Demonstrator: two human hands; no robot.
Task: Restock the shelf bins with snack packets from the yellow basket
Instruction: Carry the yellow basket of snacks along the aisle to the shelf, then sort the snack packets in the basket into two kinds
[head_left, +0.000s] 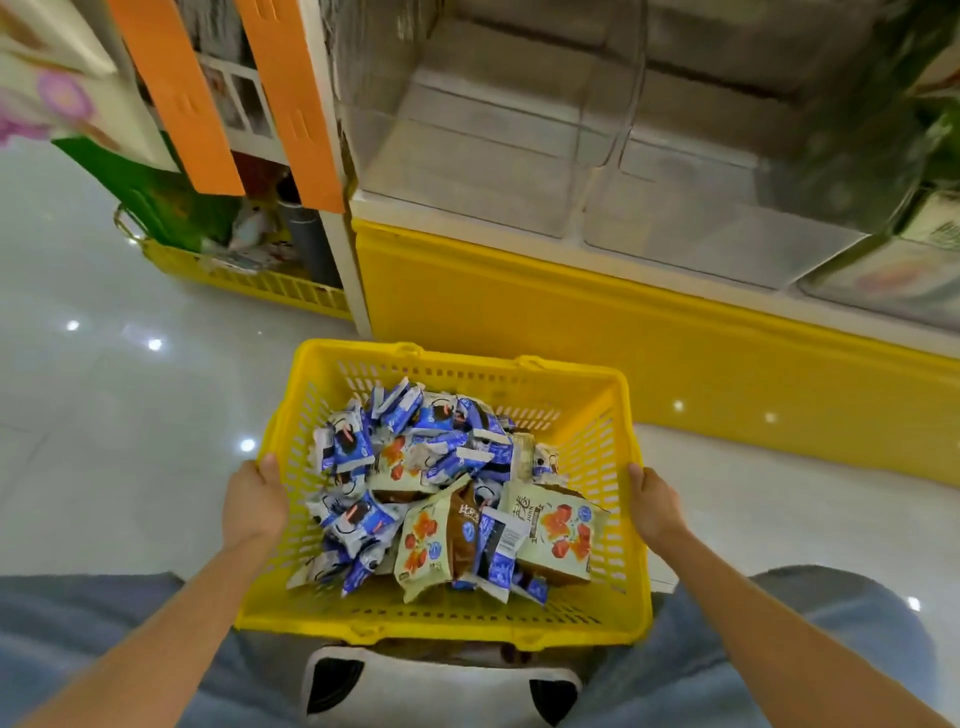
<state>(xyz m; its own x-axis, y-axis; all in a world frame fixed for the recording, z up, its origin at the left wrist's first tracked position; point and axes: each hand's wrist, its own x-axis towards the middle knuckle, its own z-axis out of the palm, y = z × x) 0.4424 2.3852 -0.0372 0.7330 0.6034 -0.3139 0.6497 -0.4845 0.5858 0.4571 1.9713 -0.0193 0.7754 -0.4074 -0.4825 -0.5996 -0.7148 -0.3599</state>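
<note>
Many snack packets (431, 483), likely light, soft and slippery, fill the yellow basket (597, 431) at 6 o'clock, with the shelf bins (467, 156) at 12; the left hand (254, 499) and right hand (657, 501) grip its side rims, so pinch packets by an edge.

L hand (254, 499) & R hand (655, 501) each grip a side rim of the basket (441, 631), thumbs on top, fingers wrapped down the outside & mostly hidden. Both forearms are bare, reaching fwd from the bottom corners, wrists straight, hands roughly level w/ each other.
</note>
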